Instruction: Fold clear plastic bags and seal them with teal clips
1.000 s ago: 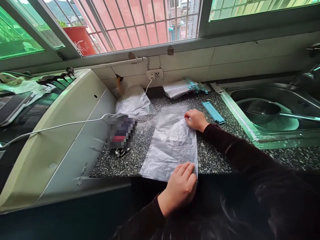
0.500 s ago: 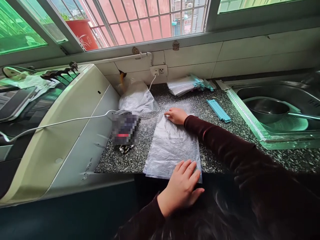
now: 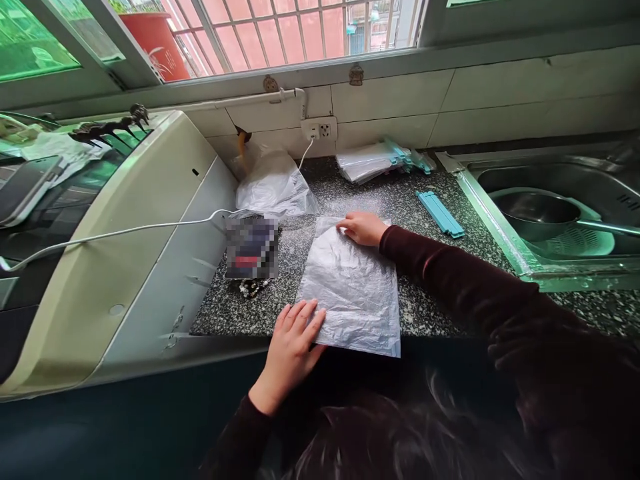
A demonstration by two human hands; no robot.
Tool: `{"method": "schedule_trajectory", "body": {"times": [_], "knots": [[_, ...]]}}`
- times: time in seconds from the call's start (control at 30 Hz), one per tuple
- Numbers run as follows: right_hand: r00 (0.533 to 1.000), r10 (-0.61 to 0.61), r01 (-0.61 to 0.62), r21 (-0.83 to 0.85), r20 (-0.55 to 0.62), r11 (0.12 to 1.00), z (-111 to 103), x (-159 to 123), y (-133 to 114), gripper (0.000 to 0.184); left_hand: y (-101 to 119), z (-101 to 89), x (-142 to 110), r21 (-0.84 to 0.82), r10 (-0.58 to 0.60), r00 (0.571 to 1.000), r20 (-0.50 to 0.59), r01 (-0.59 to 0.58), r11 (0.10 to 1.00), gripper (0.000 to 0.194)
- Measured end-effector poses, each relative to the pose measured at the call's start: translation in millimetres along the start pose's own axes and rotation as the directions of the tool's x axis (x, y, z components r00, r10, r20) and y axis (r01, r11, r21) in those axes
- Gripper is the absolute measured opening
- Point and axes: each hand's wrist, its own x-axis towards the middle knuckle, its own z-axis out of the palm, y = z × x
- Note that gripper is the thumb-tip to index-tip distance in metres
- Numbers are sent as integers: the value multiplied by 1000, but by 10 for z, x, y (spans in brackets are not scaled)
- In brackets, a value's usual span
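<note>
A flat, crinkled translucent plastic bag (image 3: 357, 287) lies on the speckled counter, its near edge reaching past the counter's front edge. My left hand (image 3: 295, 337) rests on the bag's lower left corner with the fingers spread and stretched out; its thumb shows partly near the bag's front edge. At the far end of the bag, my right hand (image 3: 364, 229) is closed, its bent fingers pressed together against the plastic near the top edge. How much of the plastic is between those fingers is hidden.
Light-blue strips (image 3: 440, 213) lie right of the bag. Behind are a stack of clear bags (image 3: 363, 163) with blue clips and a bulging plastic bag (image 3: 275, 187). A blurred dark item (image 3: 253, 247), white cable (image 3: 150, 227) and pale appliance (image 3: 150, 173) stand left; a sink (image 3: 520, 267) holds a pan (image 3: 535, 210).
My left hand has moved left, from the bag's lower right part to its lower left corner. The bag's near edges look more evenly aligned. My right hand stays at the far end.
</note>
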Motion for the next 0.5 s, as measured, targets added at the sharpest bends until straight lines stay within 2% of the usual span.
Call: {"method": "schedule_trajectory", "body": {"times": [0.13, 0.3, 0.4, 0.5], "knots": [[991, -13, 16, 18, -133, 1000, -44, -262, 122, 29, -51, 27, -54, -9, 53, 996, -74, -54, 998, 36], [958, -106, 98, -43, -265, 994, -71, -931, 293, 23, -70, -24, -65, -34, 128, 981, -149, -135, 990, 27], [940, -167, 141, -109, -296, 984, -72, -1295, 258, 23, -78, -79, -40, -68, 152, 977, -151, -164, 984, 26], [909, -233, 177, -185, -345, 967, -85, -1529, 146, 21, -82, -134, -10, -124, 134, 977, -166, -155, 980, 29]]}}
